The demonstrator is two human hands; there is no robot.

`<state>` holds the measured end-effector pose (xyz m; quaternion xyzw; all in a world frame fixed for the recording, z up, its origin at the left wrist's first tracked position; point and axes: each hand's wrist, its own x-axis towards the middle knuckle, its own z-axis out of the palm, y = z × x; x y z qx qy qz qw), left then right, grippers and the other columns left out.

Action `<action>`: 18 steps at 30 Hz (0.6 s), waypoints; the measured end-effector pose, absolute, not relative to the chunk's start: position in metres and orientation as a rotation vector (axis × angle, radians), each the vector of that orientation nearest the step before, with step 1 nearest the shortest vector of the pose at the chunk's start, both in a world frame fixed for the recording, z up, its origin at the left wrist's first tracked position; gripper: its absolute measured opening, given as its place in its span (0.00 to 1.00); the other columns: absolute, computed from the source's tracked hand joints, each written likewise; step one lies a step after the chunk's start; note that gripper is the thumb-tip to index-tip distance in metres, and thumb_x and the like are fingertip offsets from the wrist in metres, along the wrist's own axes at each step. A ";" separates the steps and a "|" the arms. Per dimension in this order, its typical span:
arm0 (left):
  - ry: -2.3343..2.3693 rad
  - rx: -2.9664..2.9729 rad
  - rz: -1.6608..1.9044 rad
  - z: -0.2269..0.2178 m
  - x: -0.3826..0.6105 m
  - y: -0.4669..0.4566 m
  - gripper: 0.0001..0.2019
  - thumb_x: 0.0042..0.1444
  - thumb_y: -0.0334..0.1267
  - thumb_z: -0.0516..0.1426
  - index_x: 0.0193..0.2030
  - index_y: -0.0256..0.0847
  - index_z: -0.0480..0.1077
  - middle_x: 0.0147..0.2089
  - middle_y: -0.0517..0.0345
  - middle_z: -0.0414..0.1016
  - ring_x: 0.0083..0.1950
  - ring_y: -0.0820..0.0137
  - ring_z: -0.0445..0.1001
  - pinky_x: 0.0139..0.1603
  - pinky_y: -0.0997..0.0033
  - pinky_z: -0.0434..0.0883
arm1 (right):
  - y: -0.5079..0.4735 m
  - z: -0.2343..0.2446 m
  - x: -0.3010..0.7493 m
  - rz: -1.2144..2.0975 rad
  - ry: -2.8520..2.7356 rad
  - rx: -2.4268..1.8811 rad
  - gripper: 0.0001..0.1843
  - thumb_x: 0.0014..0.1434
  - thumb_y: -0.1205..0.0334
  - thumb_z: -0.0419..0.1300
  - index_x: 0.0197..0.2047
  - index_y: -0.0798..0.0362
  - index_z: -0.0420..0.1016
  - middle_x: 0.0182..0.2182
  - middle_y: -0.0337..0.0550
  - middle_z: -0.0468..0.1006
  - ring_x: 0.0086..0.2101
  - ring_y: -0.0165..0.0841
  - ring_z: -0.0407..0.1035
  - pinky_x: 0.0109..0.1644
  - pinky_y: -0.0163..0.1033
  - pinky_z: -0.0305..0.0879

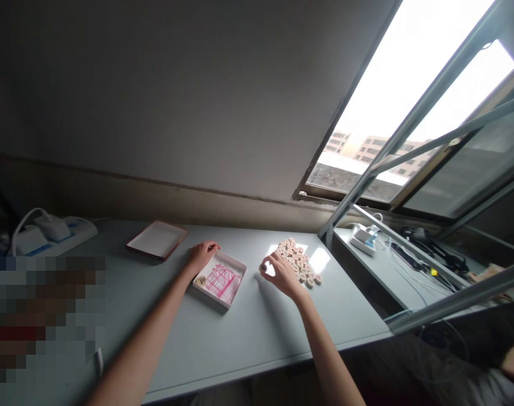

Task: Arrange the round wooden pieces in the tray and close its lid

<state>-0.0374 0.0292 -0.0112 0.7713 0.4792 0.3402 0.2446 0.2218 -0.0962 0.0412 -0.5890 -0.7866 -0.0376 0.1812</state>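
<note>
Pinching right hand [284, 274]: I hold one xiangqi piece [263, 268]
Left hand [202, 254]: at box [211, 298]'s far-left edge, perhaps steadying; grasp unclear

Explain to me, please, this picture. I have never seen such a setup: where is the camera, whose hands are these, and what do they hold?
There is no machine here: a person works with two bare hands. The single picture comes from a camera worn on that person's head, looking forward and down.

On the grey table is a shallow open box with pink lines inside; one round piece lies in its near left corner. Further left is a shallow tray, perhaps the lid. On the right is a cluster of round pieces, apparently Chinese chess pieces.

The right hand pinches a small dark-looking piece between thumb and fingers. The left hand is at the box's far left edge; whether it holds anything is unclear.
</note>
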 end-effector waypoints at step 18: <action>1.303 2.097 0.955 -0.013 -0.036 0.027 0.12 0.53 0.38 0.48 0.34 0.40 0.72 0.37 0.57 0.75 0.38 0.72 0.71 0.40 0.77 0.63 | -0.080 0.032 0.109 0.073 -2.475 -1.348 0.12 0.55 0.61 0.57 0.44 0.47 0.67 0.42 0.41 0.67 0.42 0.34 0.61 0.43 0.39 0.57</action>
